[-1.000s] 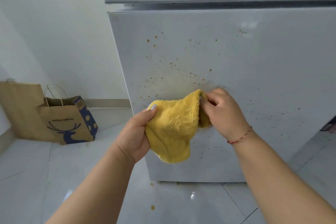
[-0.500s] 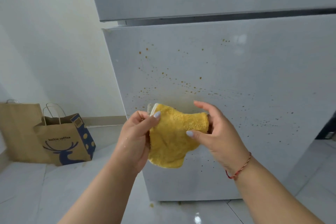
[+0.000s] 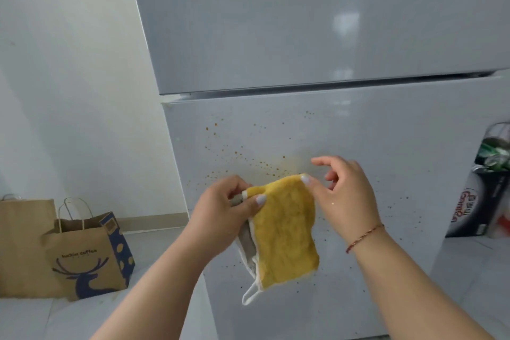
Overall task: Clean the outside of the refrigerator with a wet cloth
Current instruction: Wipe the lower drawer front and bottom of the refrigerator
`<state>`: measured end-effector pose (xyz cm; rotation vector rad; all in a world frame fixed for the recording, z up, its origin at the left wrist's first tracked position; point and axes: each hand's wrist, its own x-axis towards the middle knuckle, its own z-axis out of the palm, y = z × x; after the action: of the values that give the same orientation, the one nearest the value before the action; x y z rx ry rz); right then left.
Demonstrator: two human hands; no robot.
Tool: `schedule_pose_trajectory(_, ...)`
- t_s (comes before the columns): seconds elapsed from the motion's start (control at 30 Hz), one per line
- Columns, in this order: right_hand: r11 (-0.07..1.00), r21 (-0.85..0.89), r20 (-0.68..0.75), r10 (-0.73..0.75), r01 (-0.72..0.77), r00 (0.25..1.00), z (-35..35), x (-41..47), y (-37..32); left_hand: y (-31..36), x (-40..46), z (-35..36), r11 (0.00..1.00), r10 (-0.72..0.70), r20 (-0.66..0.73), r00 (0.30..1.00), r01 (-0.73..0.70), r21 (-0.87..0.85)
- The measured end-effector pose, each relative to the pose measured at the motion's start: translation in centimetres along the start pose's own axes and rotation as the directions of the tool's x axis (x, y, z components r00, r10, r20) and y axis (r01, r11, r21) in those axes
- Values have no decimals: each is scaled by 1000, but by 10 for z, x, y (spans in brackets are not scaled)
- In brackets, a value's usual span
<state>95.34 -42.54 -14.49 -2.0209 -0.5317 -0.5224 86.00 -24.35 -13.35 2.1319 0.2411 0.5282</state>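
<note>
A pale grey refrigerator (image 3: pixel 317 36) fills the view, its lower door (image 3: pixel 386 146) speckled with small brown-orange spots around the middle. In front of that door hangs a yellow cloth (image 3: pixel 284 234) with a grey backing and white edging. My left hand (image 3: pixel 223 212) pinches the cloth's upper left corner between thumb and fingers. My right hand (image 3: pixel 345 196) pinches the upper right corner with the thumb, its other fingers spread and lifted. The cloth is held slightly off the door surface.
Two brown paper bags (image 3: pixel 82 254) stand on the tiled floor (image 3: pixel 165 306) against the white wall at left. A dark box or bin (image 3: pixel 483 188) with printed lettering stands to the right of the refrigerator.
The cloth was bunched between both hands and is now spread out flat, hanging by its top corners. The view has tilted upward, showing more of the upper door.
</note>
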Motion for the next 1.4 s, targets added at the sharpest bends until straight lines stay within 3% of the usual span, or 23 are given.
schedule_pose_trajectory(0.07, 987, 162, -201, 45, -12, 979, 6, -20, -4, 17, 4, 6, 995, -20, -13, 1000, 18, -102)
schedule_pose_trajectory(0.1, 961, 276, -185, 76, -23, 980, 12, -30, -5, 26, 6, 9, 990, -9, -10, 1000, 8, -138)
schedule_pose_trajectory(0.23, 727, 675, 122, 62, -128, 991, 33, -50, -7, 58, 11, 25, 954, 39, 147, 988, 7, -299)
schedule_pose_trajectory(0.27, 608, 770, 162, 107, -193, 981, 34, -48, -9, 65, 11, 28, 938, 40, 223, 974, 40, -345)
schedule_pose_trajectory(0.33, 235, 913, 279, 234, -332, 932, 28, -38, -13, 76, 11, 35, 864, 64, 349, 935, 123, -488)
schedule_pose_trajectory(0.37, 34, 927, 355, 243, -373, 903, 24, -32, -12, 79, 10, 38, 832, 79, 352, 933, 133, -539)
schedule_pose_trajectory(0.4, -94, 920, 392, 232, -381, 890, 18, -27, -13, 80, 11, 39, 823, 95, 308, 947, 100, -560)
schedule_pose_trajectory(0.43, -127, 925, 380, 240, -359, 893, 12, -22, -11, 80, 12, 38, 845, 111, 219, 969, 24, -534)
schedule_pose_trajectory(0.5, -13, 970, 232, 343, -242, 910, -1, -8, -8, 75, 16, 32, 903, 162, -9, 987, -152, -402)
schedule_pose_trajectory(0.57, 187, 978, 1, 423, -88, 906, -14, 8, -8, 66, 21, 17, 927, 216, -213, 953, -268, -261)
schedule_pose_trajectory(0.67, 501, 845, -399, 358, 186, 844, -26, 36, -2, 48, 31, -5, 952, 266, -379, 886, -304, -44)
schedule_pose_trajectory(0.73, 740, 617, -598, 219, 268, 771, -22, 56, 6, 40, 39, -18, 968, 237, -431, 871, -248, 30)
schedule_pose_trajectory(0.8, 955, 238, -644, 21, 174, 765, -5, 72, 14, 34, 46, -26, 974, 217, -467, 857, -221, 47)
schedule_pose_trajectory(0.83, 995, 52, -629, -35, 88, 776, 4, 78, 17, 33, 49, -27, 974, 219, -472, 854, -217, 60)
schedule_pose_trajectory(0.9, 989, -138, -624, -44, -55, 780, 25, 84, 16, 30, 52, -28, 972, 234, -469, 852, -222, 83)
schedule_pose_trajectory(0.97, 975, -186, -636, -24, -123, 771, 41, 87, 8, 22, 54, -30, 965, 252, -500, 828, -253, 67)
schedule_pose_trajectory(1.03, 960, -253, -626, -69, -118, 776, 55, 84, -4, 10, 58, -38, 949, 201, -546, 814, -299, -97)
schedule_pose_trajectory(1.13, 912, -411, -542, -238, -7, 806, 88, 73, -29, -5, 61, -51, 856, 112, -471, 875, -325, -401)
schedule_pose_trajectory(1.3, 803, -554, -348, -462, 218, 816, 132, 63, -69, -7, 59, -69, 778, 55, -376, 925, -276, -564)
schedule_pose_trajectory(1.4, 695, -621, -198, -586, 362, 786, 151, 57, -87, -11, 59, -80, 734, 36, -323, 946, -244, -634)
